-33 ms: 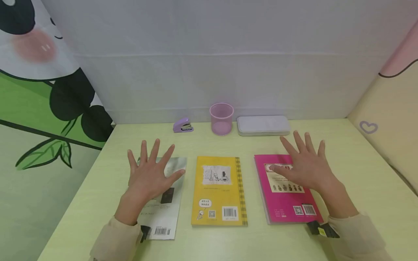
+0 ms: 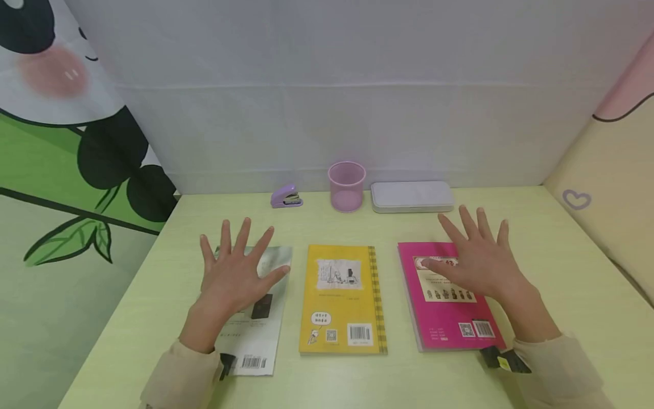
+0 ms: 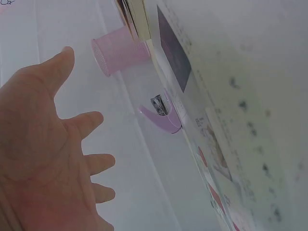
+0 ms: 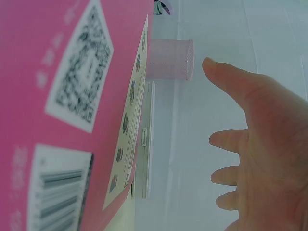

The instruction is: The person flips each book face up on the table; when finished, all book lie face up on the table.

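My left hand [image 2: 235, 281] hovers over a pale grey-white book [image 2: 255, 341] at the left, fingers spread wide and holding nothing. Part of that book's cover is hidden beneath the hand. On the right, my right hand [image 2: 485, 264] is spread in the same way above a pink book [image 2: 444, 324]. In the right wrist view a gap shows between the palm and the pink cover [image 4: 29, 106]. Between the two hands lies a yellow book [image 2: 339, 301], back cover up, with a barcode at its lower right.
Along the back of the pale table [image 2: 204, 213] stand a purple stapler [image 2: 286, 196], a pink mesh pen cup [image 2: 347, 187] and a flat whitish case [image 2: 411, 197]. A white cloth wall [image 2: 306, 113] rises right behind them. Printed panels flank both sides.
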`<move>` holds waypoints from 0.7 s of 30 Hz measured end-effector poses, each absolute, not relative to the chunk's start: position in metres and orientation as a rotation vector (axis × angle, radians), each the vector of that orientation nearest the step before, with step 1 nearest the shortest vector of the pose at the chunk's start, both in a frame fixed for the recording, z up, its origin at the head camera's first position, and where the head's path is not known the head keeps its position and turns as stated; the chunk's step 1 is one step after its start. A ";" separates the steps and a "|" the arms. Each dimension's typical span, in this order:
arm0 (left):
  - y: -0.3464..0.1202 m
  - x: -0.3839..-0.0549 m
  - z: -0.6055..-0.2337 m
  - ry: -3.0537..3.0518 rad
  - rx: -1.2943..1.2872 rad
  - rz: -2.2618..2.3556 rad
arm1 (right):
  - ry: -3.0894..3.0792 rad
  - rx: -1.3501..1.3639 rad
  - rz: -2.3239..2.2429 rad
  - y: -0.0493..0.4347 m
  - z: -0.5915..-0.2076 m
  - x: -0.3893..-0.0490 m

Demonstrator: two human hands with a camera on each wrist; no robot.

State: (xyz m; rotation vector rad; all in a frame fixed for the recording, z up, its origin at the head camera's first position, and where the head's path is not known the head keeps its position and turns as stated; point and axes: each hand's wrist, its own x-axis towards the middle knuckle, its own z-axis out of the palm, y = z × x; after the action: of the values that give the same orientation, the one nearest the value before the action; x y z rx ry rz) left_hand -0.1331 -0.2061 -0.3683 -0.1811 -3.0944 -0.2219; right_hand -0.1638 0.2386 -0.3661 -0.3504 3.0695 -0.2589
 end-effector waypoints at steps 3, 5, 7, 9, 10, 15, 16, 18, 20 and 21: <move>-0.207 -0.133 -0.368 -3.091 -0.187 -0.228 | 3.071 -0.356 -0.260 0.238 -0.366 -0.164; -0.207 -0.132 -0.366 -3.090 -0.196 -0.236 | 3.070 -0.364 -0.269 0.238 -0.365 -0.163; -0.209 -0.129 -0.361 -3.095 -0.199 -0.265 | 3.068 -0.377 -0.295 0.236 -0.363 -0.162; -0.213 -0.125 -0.352 -3.107 -0.196 -0.297 | 3.073 -0.401 -0.334 0.232 -0.358 -0.160; -0.216 -0.122 -0.348 -3.114 -0.191 -0.314 | 3.079 -0.427 -0.353 0.229 -0.355 -0.160; -0.237 -0.101 -0.328 -3.148 -0.176 -0.344 | 3.080 -0.578 -0.498 0.200 -0.334 -0.158; -0.242 -0.096 -0.325 -3.155 -0.169 -0.346 | 3.067 -0.602 -0.534 0.192 -0.329 -0.159; -0.253 -0.086 -0.324 -3.175 -0.148 -0.330 | 3.024 -0.634 -0.601 0.176 -0.320 -0.162; -0.265 -0.076 -0.324 -3.201 -0.105 -0.310 | 2.977 -0.670 -0.633 0.158 -0.313 -0.167; -0.271 -0.070 -0.325 -3.212 -0.083 -0.305 | 2.956 -0.695 -0.641 0.149 -0.311 -0.170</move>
State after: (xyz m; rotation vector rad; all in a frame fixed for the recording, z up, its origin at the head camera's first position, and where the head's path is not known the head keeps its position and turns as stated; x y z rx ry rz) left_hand -0.0704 -0.2714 -0.3247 -0.0828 -3.2121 -0.3045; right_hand -0.1704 0.1493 -0.3107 -0.6951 2.9558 -0.6411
